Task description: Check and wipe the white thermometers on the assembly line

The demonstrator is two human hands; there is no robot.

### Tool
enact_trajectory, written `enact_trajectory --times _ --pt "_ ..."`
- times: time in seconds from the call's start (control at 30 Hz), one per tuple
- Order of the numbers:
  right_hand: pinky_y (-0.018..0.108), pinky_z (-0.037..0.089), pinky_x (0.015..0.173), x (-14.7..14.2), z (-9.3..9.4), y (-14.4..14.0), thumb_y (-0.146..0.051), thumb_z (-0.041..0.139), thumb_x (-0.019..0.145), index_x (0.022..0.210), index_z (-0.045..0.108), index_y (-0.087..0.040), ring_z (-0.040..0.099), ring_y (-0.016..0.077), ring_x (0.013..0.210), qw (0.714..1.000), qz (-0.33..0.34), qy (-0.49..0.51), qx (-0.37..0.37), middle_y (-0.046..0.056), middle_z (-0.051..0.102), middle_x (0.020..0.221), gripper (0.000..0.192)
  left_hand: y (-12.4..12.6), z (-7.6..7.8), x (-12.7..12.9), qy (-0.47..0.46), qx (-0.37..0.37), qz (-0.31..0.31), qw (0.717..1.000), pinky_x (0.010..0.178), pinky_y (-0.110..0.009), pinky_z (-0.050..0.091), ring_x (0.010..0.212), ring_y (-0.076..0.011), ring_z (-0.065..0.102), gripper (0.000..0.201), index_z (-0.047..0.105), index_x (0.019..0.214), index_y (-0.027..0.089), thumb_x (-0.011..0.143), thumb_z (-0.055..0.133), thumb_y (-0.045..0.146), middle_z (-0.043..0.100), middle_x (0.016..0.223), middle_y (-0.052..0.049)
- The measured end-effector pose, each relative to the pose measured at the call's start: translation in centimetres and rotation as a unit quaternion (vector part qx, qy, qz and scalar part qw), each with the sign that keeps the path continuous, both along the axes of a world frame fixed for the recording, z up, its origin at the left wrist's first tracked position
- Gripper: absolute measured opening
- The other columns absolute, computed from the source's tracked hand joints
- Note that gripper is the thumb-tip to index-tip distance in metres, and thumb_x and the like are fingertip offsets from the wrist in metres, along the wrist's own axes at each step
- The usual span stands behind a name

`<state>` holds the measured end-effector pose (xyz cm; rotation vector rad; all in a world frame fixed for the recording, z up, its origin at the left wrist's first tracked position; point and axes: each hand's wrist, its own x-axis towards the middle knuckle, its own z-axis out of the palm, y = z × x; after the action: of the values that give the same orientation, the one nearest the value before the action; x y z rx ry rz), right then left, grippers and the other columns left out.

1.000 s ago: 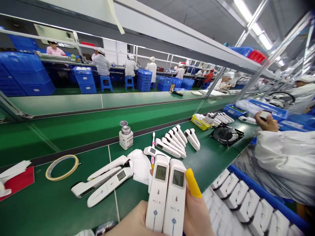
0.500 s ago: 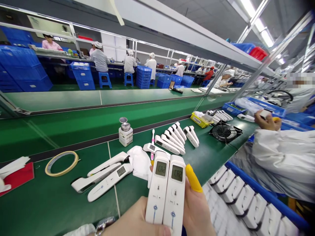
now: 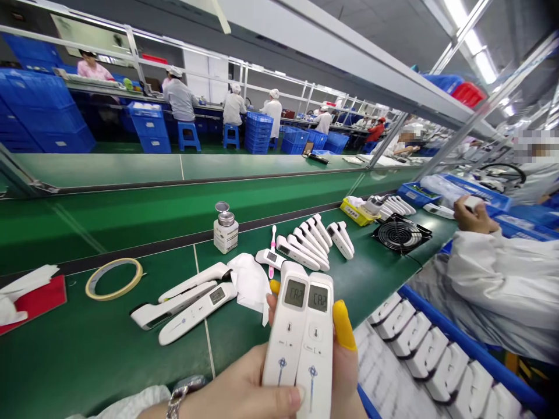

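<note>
Two white infrared thermometers, a left one [image 3: 285, 326] and a right one [image 3: 315, 337], are held side by side with their lit displays facing me. My left hand [image 3: 244, 381] closes around their lower part, its thumb across the front. From the right, my right hand [image 3: 346, 372] grips them, with yellow finger cots on fingertips; most of its fingers are hidden behind. Left of them, more white thermometers [image 3: 196, 314] lie on the green bench beside a crumpled white cloth [image 3: 250, 285]. Behind, another thermometer [image 3: 269, 258] lies across a pink-and-white toothbrush [image 3: 273, 237].
A row of thermometers [image 3: 303, 247], a dispenser bottle [image 3: 226, 235], a tape roll [image 3: 90, 288] and a black fan [image 3: 402, 234] stand on the bench. At lower right is a blue crate [image 3: 476, 343] of thermometers. A co-worker's sleeve [image 3: 493, 279] is close on the right.
The view has shifted slightly. Both thermometers stay in my hands, tilted a little differently, their lower ends slightly more apart. The co-worker's hand on the right has moved a little.
</note>
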<state>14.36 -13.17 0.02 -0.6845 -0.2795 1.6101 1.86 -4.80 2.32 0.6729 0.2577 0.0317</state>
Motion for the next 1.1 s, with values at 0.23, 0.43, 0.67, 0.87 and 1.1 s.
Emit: enact_trajectory --times 0.23,0.43,0.67,0.87,1.1 --pt "0.040 0.047 0.086 0.9 2.2 2.7 -0.062 0.048 0.075 0.109 0.063 -0.016 0.063 0.0257 0.093 0.992 -0.094 0.081 0.009 0.008 0.069 0.103 0.059 0.2 0.0 0.0 0.038 -0.110 0.016 0.993 0.060 -0.019 0.053 0.091 -0.0189 0.061 0.054 0.045 0.129 0.018 0.088 0.033 0.051 0.063 0.105 -0.012" --pt "0.042 0.050 0.079 0.8 2.0 2.4 -0.067 0.047 0.072 0.104 0.067 -0.017 0.064 0.0293 0.088 0.995 -0.070 0.070 0.018 0.009 0.069 0.100 0.062 0.1 0.4 0.1 0.016 -0.126 0.003 0.992 0.058 -0.016 0.052 0.092 -0.0199 0.063 0.058 0.054 0.122 0.017 0.088 0.025 0.055 0.065 0.101 -0.012" --pt "0.039 0.052 0.070 0.9 2.0 3.1 -0.065 0.057 0.068 0.100 0.068 -0.016 0.065 0.0274 0.081 0.991 -0.120 -0.047 -0.037 0.010 0.071 0.092 0.060 0.1 0.2 0.5 0.105 -0.097 0.066 0.988 0.051 -0.016 0.051 0.078 -0.0178 0.065 0.052 0.057 0.116 0.014 0.084 0.044 0.053 0.066 0.087 -0.009" --pt "0.038 0.051 0.073 0.9 1.9 3.4 -0.067 0.054 0.070 0.093 0.070 -0.015 0.064 0.0261 0.077 0.986 -0.127 -0.093 -0.053 0.008 0.069 0.063 0.059 0.4 -0.1 0.7 0.130 -0.069 0.074 0.986 0.052 -0.017 0.050 0.081 -0.0194 0.066 0.054 0.051 0.122 0.016 0.085 0.041 0.054 0.066 0.091 -0.010" --pt "0.040 0.049 0.077 1.2 0.8 4.2 -0.061 0.055 0.073 0.103 0.066 -0.019 0.064 0.0262 0.084 0.983 -0.163 -0.074 -0.045 0.008 0.071 0.092 0.053 1.2 -0.9 0.9 0.151 0.029 0.129 0.980 0.059 -0.023 0.047 0.082 -0.0177 0.059 0.049 0.050 0.121 0.018 0.086 0.041 0.051 0.064 0.093 -0.008"
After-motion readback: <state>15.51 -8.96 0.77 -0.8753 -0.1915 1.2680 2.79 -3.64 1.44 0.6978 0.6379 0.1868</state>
